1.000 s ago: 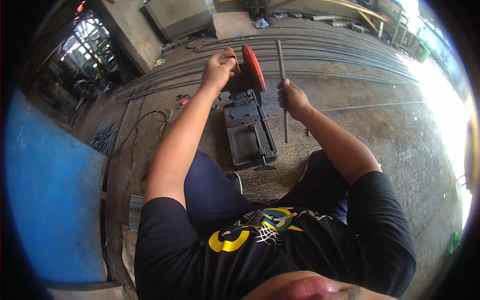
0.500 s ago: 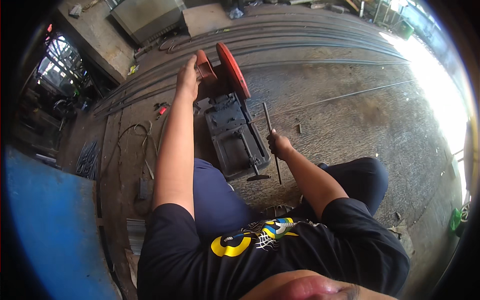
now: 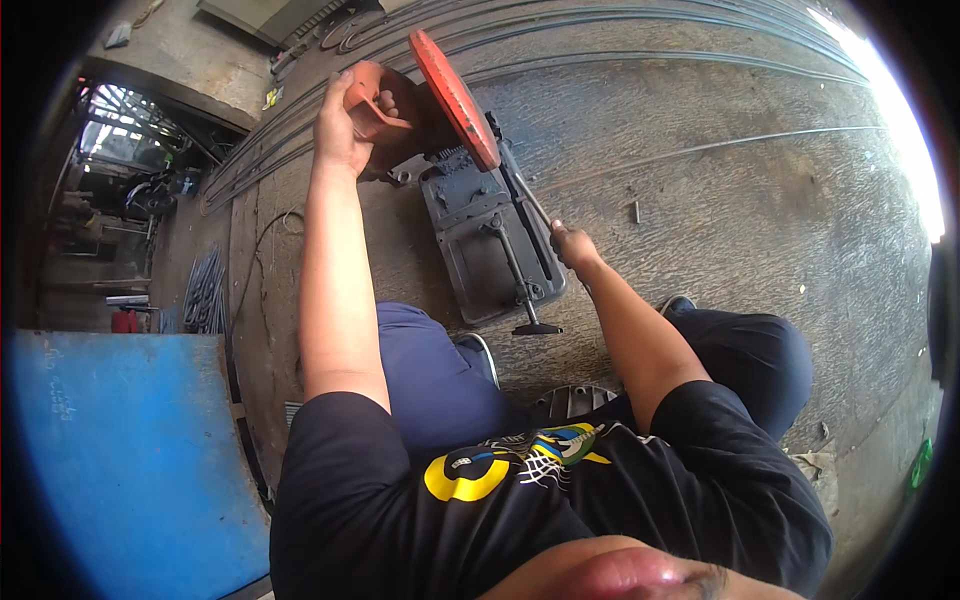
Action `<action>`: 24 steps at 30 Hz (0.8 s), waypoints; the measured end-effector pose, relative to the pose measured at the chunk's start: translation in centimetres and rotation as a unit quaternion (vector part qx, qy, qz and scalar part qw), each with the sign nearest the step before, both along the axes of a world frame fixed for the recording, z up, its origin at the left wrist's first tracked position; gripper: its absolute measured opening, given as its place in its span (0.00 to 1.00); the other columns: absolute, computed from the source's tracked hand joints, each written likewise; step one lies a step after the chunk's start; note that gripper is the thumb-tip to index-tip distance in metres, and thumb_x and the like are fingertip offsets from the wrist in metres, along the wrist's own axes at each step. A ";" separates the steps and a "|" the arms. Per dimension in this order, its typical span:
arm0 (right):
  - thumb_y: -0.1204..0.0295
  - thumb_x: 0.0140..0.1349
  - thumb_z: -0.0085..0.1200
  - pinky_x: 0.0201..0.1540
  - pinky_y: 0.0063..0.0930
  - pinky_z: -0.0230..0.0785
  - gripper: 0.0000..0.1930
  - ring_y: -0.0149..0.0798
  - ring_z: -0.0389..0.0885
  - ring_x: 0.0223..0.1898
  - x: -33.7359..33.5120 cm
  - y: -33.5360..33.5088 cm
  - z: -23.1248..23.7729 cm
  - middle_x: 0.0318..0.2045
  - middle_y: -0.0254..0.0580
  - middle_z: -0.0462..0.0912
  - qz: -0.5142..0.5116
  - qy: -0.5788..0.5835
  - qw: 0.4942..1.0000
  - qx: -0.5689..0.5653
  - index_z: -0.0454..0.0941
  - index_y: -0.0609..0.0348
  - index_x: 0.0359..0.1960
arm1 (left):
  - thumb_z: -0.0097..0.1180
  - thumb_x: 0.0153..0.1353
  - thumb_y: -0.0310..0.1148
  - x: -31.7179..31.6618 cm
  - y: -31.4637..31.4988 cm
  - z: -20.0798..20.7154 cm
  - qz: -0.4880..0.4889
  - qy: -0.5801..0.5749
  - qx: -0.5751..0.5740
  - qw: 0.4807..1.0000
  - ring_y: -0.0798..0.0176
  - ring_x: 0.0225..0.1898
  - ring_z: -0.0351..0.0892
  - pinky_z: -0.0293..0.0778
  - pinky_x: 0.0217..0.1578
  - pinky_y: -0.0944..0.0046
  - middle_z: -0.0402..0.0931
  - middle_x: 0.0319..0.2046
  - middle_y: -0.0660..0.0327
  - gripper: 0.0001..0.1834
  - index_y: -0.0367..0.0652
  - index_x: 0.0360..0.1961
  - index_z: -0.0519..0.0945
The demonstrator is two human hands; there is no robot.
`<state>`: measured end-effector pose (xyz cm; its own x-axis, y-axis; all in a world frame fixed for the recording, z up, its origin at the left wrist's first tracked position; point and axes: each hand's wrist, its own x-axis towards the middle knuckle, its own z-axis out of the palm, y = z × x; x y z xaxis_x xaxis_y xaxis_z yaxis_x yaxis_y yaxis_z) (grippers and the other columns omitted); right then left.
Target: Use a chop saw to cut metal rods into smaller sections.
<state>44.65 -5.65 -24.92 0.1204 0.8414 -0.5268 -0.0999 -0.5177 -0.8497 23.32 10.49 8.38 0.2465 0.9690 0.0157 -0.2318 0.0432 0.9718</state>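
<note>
In front of me on the floor stands a chop saw with a dark metal base and an orange blade guard. My left hand is closed round its orange handle, with fingertips showing through the opening. My right hand grips a thin metal rod at the right side of the base. The rod slants away from me, and its far end reaches close under the guard; whether it touches the saw I cannot tell. A clamp screw with a T-shaped handle lies along the base, untouched.
Several long metal rods run across the floor at the back. One thin rod lies to the right of the saw, near a short piece. A blue panel fills the lower left. Beyond it is a rod bundle.
The rod in my right hand has gone from upright beside the base to slanting in under the guard. My left hand's fingers now wrap through the handle. The whole view has shifted.
</note>
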 end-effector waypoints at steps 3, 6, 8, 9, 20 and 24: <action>0.50 0.67 0.42 0.18 0.25 0.52 0.22 0.26 0.60 0.16 0.3 -0.2 0.6 0.15 0.27 0.65 -0.007 0.010 1.000 -0.001 0.71 0.52 0.21 | 0.52 0.60 0.47 0.0 0.2 0.2 0.029 0.017 0.015 0.999 0.58 0.31 0.79 0.79 0.35 0.57 0.76 0.30 0.53 0.25 0.34 0.44 0.71; 0.51 0.68 0.42 0.18 0.24 0.51 0.22 0.25 0.58 0.15 0.4 0.0 1.5 0.15 0.26 0.64 0.016 0.004 1.000 -0.009 0.71 0.52 0.22 | 0.53 0.59 0.48 0.0 0.1 0.2 0.007 0.010 0.008 1.000 0.58 0.30 0.79 0.79 0.34 0.57 0.76 0.29 0.53 0.24 0.35 0.43 0.72; 0.51 0.68 0.42 0.17 0.24 0.50 0.22 0.25 0.58 0.15 0.3 0.0 2.0 0.14 0.26 0.64 0.028 -0.003 0.999 0.018 0.71 0.52 0.22 | 0.54 0.57 0.48 0.0 0.0 -0.1 0.013 0.008 -0.011 1.000 0.58 0.29 0.79 0.79 0.34 0.56 0.76 0.29 0.53 0.25 0.36 0.42 0.72; 0.51 0.68 0.42 0.17 0.25 0.50 0.22 0.25 0.57 0.15 0.2 0.0 2.2 0.14 0.26 0.63 0.035 -0.010 0.998 0.045 0.71 0.52 0.22 | 0.54 0.57 0.48 0.0 -0.1 -0.2 0.015 0.005 -0.011 1.000 0.58 0.29 0.79 0.79 0.34 0.56 0.76 0.29 0.53 0.25 0.36 0.42 0.72; 0.51 0.69 0.41 0.21 0.28 0.55 0.25 0.28 0.61 0.17 -0.4 -0.6 2.8 0.16 0.31 0.67 0.041 -0.098 0.992 0.067 0.73 0.59 0.23 | 0.54 0.57 0.49 0.3 -0.3 -0.8 0.019 -0.025 0.005 0.999 0.57 0.28 0.80 0.79 0.33 0.58 0.77 0.29 0.52 0.24 0.36 0.42 0.72; 0.51 0.68 0.39 0.39 0.44 0.66 0.26 0.55 0.75 0.32 -0.5 -0.1 2.6 0.28 0.56 0.79 0.064 -0.139 0.987 0.046 0.76 0.65 0.32 | 0.53 0.57 0.49 0.4 -0.4 -0.7 0.009 -0.024 0.004 1.000 0.57 0.29 0.80 0.78 0.33 0.59 0.77 0.27 0.53 0.24 0.37 0.41 0.72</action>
<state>44.19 -5.74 -22.31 0.1386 0.9022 -0.4085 0.2049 -0.4297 -0.8794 23.70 10.13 7.64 0.2273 0.9732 0.0347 -0.2787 0.0309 0.9599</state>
